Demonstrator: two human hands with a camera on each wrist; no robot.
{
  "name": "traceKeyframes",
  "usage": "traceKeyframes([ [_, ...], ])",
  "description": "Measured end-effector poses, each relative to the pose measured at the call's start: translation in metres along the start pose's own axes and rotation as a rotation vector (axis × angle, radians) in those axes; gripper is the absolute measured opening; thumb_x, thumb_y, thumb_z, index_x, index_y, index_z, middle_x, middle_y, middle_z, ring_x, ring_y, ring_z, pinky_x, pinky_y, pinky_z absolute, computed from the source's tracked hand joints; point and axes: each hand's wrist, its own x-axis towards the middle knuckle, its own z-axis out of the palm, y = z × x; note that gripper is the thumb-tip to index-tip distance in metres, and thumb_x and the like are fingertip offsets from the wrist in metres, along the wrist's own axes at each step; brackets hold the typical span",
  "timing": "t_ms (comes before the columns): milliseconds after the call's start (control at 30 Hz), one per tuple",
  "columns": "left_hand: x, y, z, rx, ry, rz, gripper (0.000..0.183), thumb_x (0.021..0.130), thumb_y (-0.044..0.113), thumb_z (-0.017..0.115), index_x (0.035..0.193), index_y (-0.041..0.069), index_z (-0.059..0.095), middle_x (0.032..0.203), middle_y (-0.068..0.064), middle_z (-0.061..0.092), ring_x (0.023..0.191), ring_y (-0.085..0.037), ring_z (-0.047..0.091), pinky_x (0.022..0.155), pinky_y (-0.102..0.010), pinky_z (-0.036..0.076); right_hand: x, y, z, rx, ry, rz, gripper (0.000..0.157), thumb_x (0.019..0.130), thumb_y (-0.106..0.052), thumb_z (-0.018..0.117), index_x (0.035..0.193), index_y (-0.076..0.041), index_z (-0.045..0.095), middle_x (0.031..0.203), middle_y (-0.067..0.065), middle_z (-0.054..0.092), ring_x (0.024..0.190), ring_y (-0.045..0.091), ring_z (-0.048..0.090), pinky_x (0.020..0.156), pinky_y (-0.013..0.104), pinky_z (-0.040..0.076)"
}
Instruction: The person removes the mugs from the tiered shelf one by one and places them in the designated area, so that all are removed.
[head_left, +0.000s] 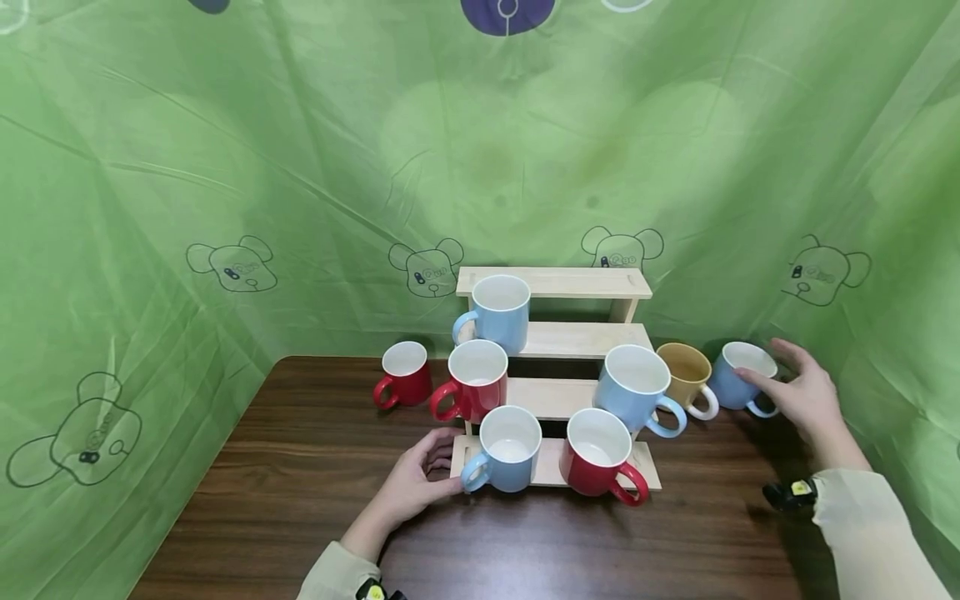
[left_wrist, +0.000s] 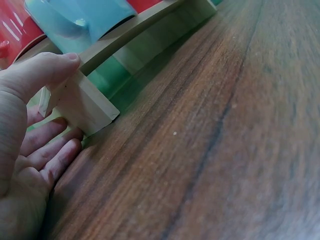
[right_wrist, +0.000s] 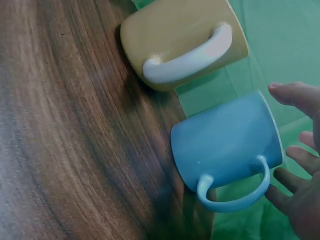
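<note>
My left hand [head_left: 414, 477] grips the lower left end of a stepped wooden rack [head_left: 555, 282]. In the left wrist view its thumb lies on the bottom step's edge, the fingers beside the pale end panel [left_wrist: 86, 107]. Close to that thumb, a light blue mug [head_left: 512, 454] stands on the bottom step. Over at the right, a second light blue mug [right_wrist: 227, 137] stands upright on the table, handle toward the front right. Around its rim my right hand [head_left: 806, 396] is spread, thumb and fingers apart at the mouth, as the right wrist view shows.
Beside the right-hand blue mug stands a yellow mug [head_left: 682, 375] with a white handle. The rack bears more blue mugs [head_left: 501, 312] and red mugs [head_left: 592, 458]. Left of it, a red mug [head_left: 408, 379] stands on the brown table [head_left: 300, 467]. Green cloth [head_left: 315, 167] hangs behind.
</note>
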Motion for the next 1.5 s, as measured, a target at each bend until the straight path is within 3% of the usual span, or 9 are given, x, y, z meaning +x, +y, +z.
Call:
traceKeyframes([
  [167,0.000,0.000,0.000,0.003,0.002,-0.001,0.067,0.090,0.009,0.090,0.148,0.000,0.057,0.138,-0.020,0.068,0.123,-0.039,0.068,0.101,-0.033,0.059,-0.011,-0.014,-0.003,-0.074,0.099,-0.051,0.088,0.101,-0.044,0.076,0.169,-0.003,0.036,0.162,0.038,0.043,0.140,0.061,0.045,0.098,0.056,0.043],
  [267,0.000,-0.001,0.000,0.000,0.005,-0.004,0.067,0.090,0.008,0.090,0.148,0.000,0.057,0.137,-0.020,0.068,0.123,-0.038,0.068,0.101,-0.032,0.059,-0.020,-0.024,-0.002,-0.062,0.133,-0.066,0.085,0.099,-0.043,0.079,0.167,-0.008,0.042,0.160,0.033,0.050,0.132,0.049,0.053,0.086,0.032,0.041],
  [367,0.000,-0.002,0.000,0.000,0.005,-0.006,0.068,0.089,0.008,0.090,0.148,0.001,0.057,0.137,-0.020,0.068,0.123,-0.037,0.068,0.101,-0.032,0.059,-0.029,-0.032,-0.001,0.024,0.139,-0.078,0.079,0.098,-0.040,0.083,0.163,-0.011,0.050,0.154,0.021,0.061,0.117,0.015,0.065,0.078,0.010,0.040],
  [500,0.000,-0.002,0.000,0.000,0.004,-0.006,0.067,0.090,0.009,0.090,0.148,0.001,0.057,0.138,-0.020,0.068,0.123,-0.036,0.068,0.101,-0.032,0.059,-0.039,-0.039,0.007,0.232,0.123,-0.137,0.066,0.098,-0.020,0.085,0.157,-0.006,0.056,0.134,-0.010,0.073,0.105,-0.014,0.064,0.082,0.004,0.050],
  [600,0.000,-0.003,-0.001,-0.006,0.003,-0.006,0.067,0.090,0.009,0.090,0.148,0.002,0.057,0.138,-0.021,0.068,0.123,-0.037,0.068,0.101,-0.032,0.059,-0.048,-0.041,0.018,0.361,0.110,-0.198,0.060,0.097,-0.004,0.082,0.152,-0.001,0.059,0.124,-0.025,0.071,0.110,-0.011,0.067,0.087,0.005,0.051],
  [833,0.000,-0.004,-0.001,-0.003,0.003,-0.003,0.067,0.090,0.009,0.090,0.148,0.003,0.058,0.138,-0.019,0.068,0.124,-0.038,0.068,0.102,-0.032,0.059,-0.076,-0.043,0.045,0.695,0.050,-0.235,0.057,0.095,0.015,0.075,0.145,-0.009,0.061,0.127,-0.012,0.076,0.113,0.002,0.072,0.092,0.009,0.054],
  [1067,0.001,-0.007,-0.002,0.000,0.002,0.007,0.066,0.090,0.008,0.090,0.147,0.003,0.058,0.138,-0.020,0.068,0.123,-0.035,0.068,0.101,-0.032,0.059,-0.098,-0.045,0.066,0.599,0.060,-0.269,0.055,0.096,0.014,0.074,0.148,0.007,0.056,0.129,-0.007,0.076,0.114,0.003,0.073,0.093,0.011,0.055],
  [1333,0.001,-0.005,-0.001,-0.017,-0.001,0.005,0.067,0.090,0.009,0.090,0.148,0.002,0.058,0.138,-0.020,0.068,0.123,-0.039,0.068,0.101,-0.032,0.059,-0.115,-0.052,0.082,0.678,0.042,-0.232,0.051,0.096,0.015,0.073,0.144,0.017,0.055,0.126,-0.006,0.078,0.113,0.007,0.075,0.092,0.014,0.056],
  [1500,0.001,-0.005,-0.001,-0.018,0.000,0.006,0.067,0.090,0.009,0.090,0.148,0.002,0.058,0.138,-0.020,0.068,0.123,-0.039,0.068,0.101,-0.032,0.059,-0.121,-0.054,0.090,0.541,0.004,-0.270,0.055,0.096,0.013,0.075,0.147,0.015,0.054,0.131,-0.010,0.073,0.115,0.001,0.071,0.092,0.014,0.056],
])
